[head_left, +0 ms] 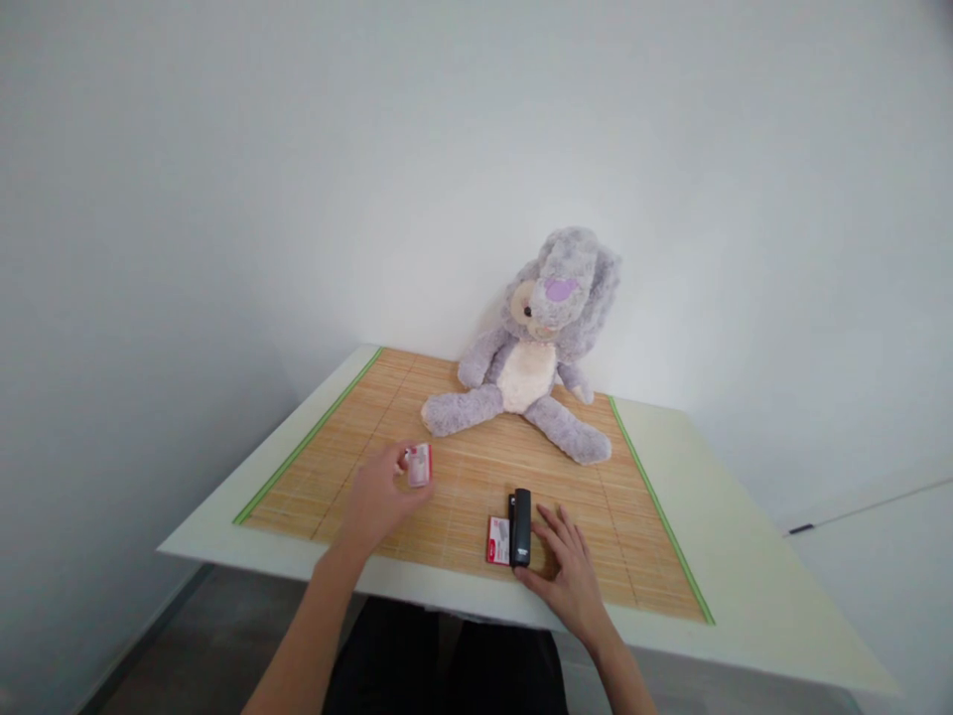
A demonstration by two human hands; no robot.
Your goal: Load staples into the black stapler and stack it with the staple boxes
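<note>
My left hand [381,494] has its thumb and fingers closed on a small box [420,465] with red edges and a pale, partly clear face, just above the mat's left-middle part. A black stapler [522,528] lies lengthwise near the mat's front edge. Right beside it, on its left, is a flat red-and-white box [498,540] with printing too small to read. My right hand [564,568] rests at the stapler's right side with fingers spread. Its thumb reaches the stapler's near end; whether it presses on it I cannot tell.
A grey plush toy [528,372] with long ears sits at the back against the wall, legs spread on the mat. The bamboo mat [462,516] with green edging covers most of the white table [751,596]. My legs [447,660] are under the front edge.
</note>
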